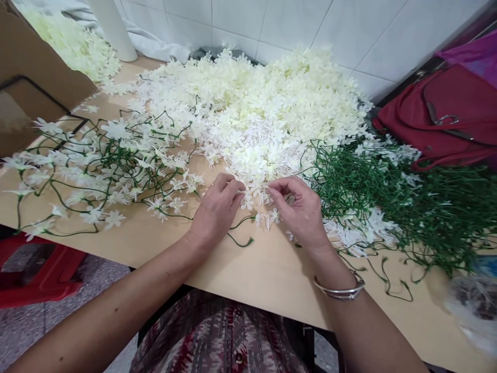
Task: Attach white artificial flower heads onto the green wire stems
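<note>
Brown cardboard forms the box (58,57) at the far left; we cannot see what it contains. A black wire frame (46,95) stands against its near side. Below the counter (272,274), we record a red stool (54,285). Beyond the box, its wall partly blocks our view of a pale yellow flower pile (73,46). Next come a white column (114,31) and a crumpled cloth (155,46).

Stemmed white flowers (124,155) lie tangled over the left part of the counter, a few near its front edge. Just beside them is the left hand (215,207), fingers drawn together; we cannot tell what lies between them. Green stem ends emerge from under this hand.

Loose white and cream flowers (248,103) are heaped in the middle, rising towards the tiled wall (295,20) and spilling forward between both hands. The right hand (303,212) has thumb and forefinger together at the heap's front; anything pinched there is too small for us to confirm. Bangles (341,294) circle this wrist.

Further right, we find massed green stems (388,191), with white pieces among them. A red bag (438,114) crowds their back edge, contents hidden. At lower right, a clear plastic bag (476,305) holds something dark.
</note>
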Demonstrator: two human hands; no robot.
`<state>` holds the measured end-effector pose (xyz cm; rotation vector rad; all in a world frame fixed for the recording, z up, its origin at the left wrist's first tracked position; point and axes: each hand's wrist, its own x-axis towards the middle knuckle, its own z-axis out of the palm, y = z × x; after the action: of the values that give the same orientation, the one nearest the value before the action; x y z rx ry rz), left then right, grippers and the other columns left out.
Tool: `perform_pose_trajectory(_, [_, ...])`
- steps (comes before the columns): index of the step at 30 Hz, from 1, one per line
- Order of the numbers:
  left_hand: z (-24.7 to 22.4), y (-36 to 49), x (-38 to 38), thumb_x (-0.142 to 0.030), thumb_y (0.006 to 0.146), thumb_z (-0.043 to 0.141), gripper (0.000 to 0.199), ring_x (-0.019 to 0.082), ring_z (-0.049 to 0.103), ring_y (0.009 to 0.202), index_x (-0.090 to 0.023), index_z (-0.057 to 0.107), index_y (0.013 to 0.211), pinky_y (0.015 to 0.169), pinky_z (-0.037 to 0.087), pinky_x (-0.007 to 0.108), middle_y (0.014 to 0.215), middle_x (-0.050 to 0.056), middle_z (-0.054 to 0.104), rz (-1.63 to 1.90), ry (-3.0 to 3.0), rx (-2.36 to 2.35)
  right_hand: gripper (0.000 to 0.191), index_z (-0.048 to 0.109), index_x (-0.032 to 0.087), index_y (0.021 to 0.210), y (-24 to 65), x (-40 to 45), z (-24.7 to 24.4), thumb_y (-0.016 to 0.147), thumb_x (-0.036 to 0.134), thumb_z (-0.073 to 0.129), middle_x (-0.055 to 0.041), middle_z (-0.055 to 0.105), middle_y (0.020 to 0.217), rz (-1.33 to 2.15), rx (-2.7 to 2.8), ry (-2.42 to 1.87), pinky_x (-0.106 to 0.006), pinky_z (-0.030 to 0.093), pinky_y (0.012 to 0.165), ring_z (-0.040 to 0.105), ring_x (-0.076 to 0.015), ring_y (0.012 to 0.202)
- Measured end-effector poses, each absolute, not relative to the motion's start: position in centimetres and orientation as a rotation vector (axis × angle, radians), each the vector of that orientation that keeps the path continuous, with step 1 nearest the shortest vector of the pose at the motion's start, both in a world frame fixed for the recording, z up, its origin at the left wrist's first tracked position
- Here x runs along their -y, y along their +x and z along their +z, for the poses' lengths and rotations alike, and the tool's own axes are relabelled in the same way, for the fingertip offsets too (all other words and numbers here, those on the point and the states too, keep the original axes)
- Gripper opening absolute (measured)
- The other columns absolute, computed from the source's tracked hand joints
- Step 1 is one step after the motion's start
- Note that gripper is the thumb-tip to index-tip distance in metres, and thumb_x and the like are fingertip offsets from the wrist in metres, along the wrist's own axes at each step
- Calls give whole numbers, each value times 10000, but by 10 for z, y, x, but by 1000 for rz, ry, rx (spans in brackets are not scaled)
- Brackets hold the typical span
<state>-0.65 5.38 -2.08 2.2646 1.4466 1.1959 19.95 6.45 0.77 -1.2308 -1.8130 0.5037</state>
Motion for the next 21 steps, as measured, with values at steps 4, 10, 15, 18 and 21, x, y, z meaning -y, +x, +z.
perform_pose_trajectory(4, [-12, -6, -49, -145, 981, 613, 90, 142, 615, 756, -214, 591, 927, 725, 512, 282, 921, 21, 649, 1257, 2140, -1501, 90, 710, 241, 874, 201, -65, 9, 941, 200, 665, -18, 695, 846, 487, 1805, -1245, -342, 505, 747, 601, -186, 747])
perform_pose_trajectory(10, [-3, -7, -45, -190, 945, 661, 61, 123, 595, 656, -234, 620, 935, 648, 482, 262, 798, -26, 697, 1418, 1826, -1524, 89, 711, 237, 873, 209, -65, 19, 939, 191, 675, -14, 698, 850, 522, 1836, -1226, -343, 497, 765, 618, -183, 777])
perform_pose_trajectory(15, [-3, -7, -44, -188, 947, 656, 56, 132, 627, 720, -228, 628, 920, 699, 511, 276, 838, -9, 693, 1455, 1794, -1476, 105, 703, 221, 797, 224, -63, 35, 897, 195, 715, 2, 680, 747, 827, 1981, -1272, -308, 439, 636, 585, -159, 683])
perform_pose_trajectory(18, [-5, -7, -45, -190, 960, 651, 59, 144, 659, 797, -222, 621, 998, 723, 540, 274, 930, 17, 695, 1481, 1823, -1487, 133, 689, 223, 775, 227, -58, 37, 865, 256, 781, 20, 635, 671, 979, 2104, -1351, -287, 369, 552, 535, -141, 602])
perform_pose_trajectory(21, [-9, -7, -48, -178, 953, 686, 149, 158, 658, 847, -208, 635, 1090, 764, 557, 288, 992, 37, 677, 1419, 1986, -1498, 163, 687, 224, 774, 222, -52, 37, 799, 233, 847, 19, 639, 691, 876, 2240, -1458, -288, 352, 561, 539, -141, 616])
